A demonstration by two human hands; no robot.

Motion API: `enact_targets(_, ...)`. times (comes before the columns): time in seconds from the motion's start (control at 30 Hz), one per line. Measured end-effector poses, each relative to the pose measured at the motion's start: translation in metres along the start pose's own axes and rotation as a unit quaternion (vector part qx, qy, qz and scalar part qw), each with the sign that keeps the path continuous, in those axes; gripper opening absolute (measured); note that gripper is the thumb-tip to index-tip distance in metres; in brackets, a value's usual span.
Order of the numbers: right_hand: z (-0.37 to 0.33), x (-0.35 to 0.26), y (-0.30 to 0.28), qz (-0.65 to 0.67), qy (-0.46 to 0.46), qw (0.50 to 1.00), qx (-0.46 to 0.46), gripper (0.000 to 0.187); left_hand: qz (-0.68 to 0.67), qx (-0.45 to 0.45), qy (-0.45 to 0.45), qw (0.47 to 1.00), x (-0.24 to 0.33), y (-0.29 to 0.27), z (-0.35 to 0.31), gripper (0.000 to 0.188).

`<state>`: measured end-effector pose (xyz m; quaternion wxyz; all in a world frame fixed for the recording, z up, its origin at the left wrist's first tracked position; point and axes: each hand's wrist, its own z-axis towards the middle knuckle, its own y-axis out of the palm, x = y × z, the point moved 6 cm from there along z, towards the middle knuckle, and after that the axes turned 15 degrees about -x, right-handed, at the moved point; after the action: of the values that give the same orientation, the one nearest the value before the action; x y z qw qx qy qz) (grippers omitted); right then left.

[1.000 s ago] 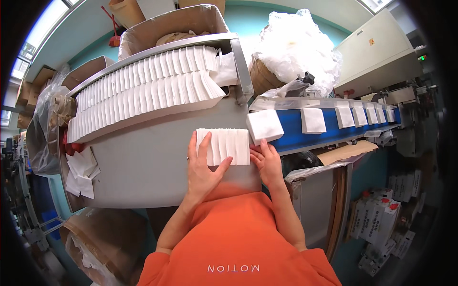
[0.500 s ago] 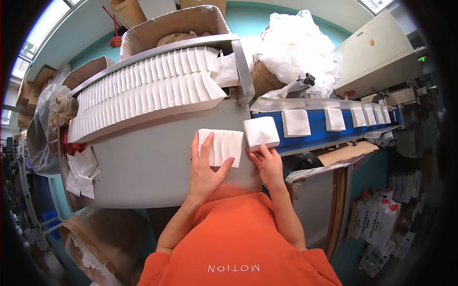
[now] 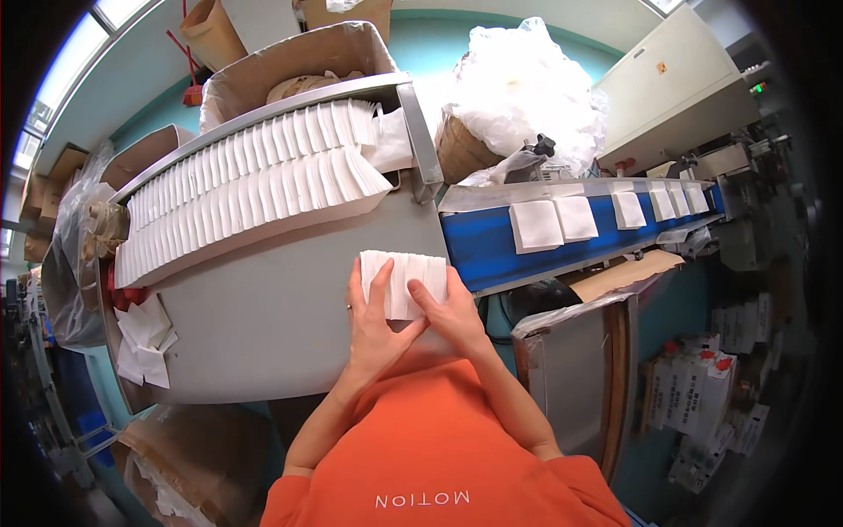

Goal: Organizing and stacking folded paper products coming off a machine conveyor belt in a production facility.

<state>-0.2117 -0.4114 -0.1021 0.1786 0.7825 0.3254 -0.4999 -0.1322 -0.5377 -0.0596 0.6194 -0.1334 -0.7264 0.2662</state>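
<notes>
A short row of folded white paper napkins (image 3: 399, 304) stands on the grey metal table in front of me, pressed between my two hands. My left hand (image 3: 372, 327) grips its left end, with fingers spread along that side. Closed against the right end is my right hand (image 3: 453, 318), its thumb lying over the front of the napkins. Farther off, two long rows of similar napkins (image 3: 255, 189) stand on edge along the table's back rail. More folded napkin packs (image 3: 536, 227) lie spaced out on the blue conveyor belt (image 3: 479, 259) to the right.
A metal rail (image 3: 421, 145) closes the table's back right corner. Loose white napkins (image 3: 145, 342) lie at the left edge. Behind stand an open cardboard box (image 3: 299, 66) and a large plastic bag (image 3: 527, 97). A brown sack (image 3: 193, 448) sits below the table at left.
My right hand has moved left from the belt's end, bringing a napkin pack to the row, and now presses its right end. Packs on the belt have shifted toward me; the view has turned slightly.
</notes>
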Motion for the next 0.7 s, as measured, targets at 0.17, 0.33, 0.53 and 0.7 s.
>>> enact_targets(0.17,0.008,0.018,0.001,0.216,0.031,0.975,-0.031,0.042,-0.038,0.022,0.001,0.999,0.001,0.0,-0.002,0.093)
enact_targets(0.33,-0.005,0.062,-0.013,0.311,0.076,0.947,-0.013,0.035,0.0,0.04,-0.014,0.999,-0.007,-0.008,0.002,0.084)
enact_targets(0.53,-0.002,0.014,-0.017,0.089,0.012,0.996,0.016,0.053,-0.083,-0.02,0.024,0.996,0.001,0.005,0.003,0.064)
enact_targets(0.7,0.006,0.034,0.002,0.27,0.018,0.96,-0.074,0.039,-0.015,0.018,0.012,1.0,0.003,0.008,0.003,0.09)
